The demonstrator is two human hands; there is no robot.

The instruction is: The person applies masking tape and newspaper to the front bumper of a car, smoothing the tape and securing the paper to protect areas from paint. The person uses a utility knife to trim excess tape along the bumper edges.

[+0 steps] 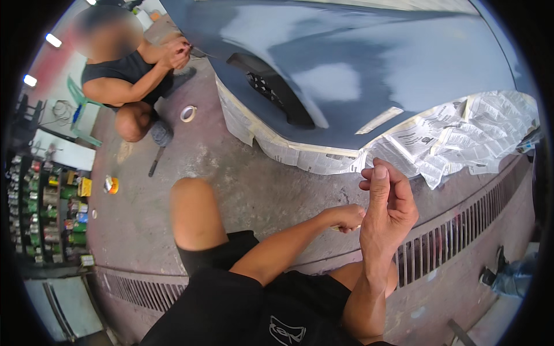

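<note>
My left hand (346,218) is closed low in front of me, with the pale yellow edge of what looks like masking tape (341,228) showing beneath its fingers. Raised beside it, my right hand (392,202) has thumb and forefinger pressed together; anything between them is too small to make out. Just beyond its fingertips, newspaper sheets (427,144) hang along the lower edge of a blue-grey car body panel (381,63) with pale sanded patches. Cream tape (323,148) fixes the paper to that edge. A short pale strip (380,120) sticks to the panel.
Another person (124,81) crouches at the left, both hands together by the car's end. A tape roll (188,113) and an orange-yellow roll (112,184) lie on the concrete floor. A slotted drain grate (450,242) crosses behind my hands. Shelves of cans (49,213) stand far left.
</note>
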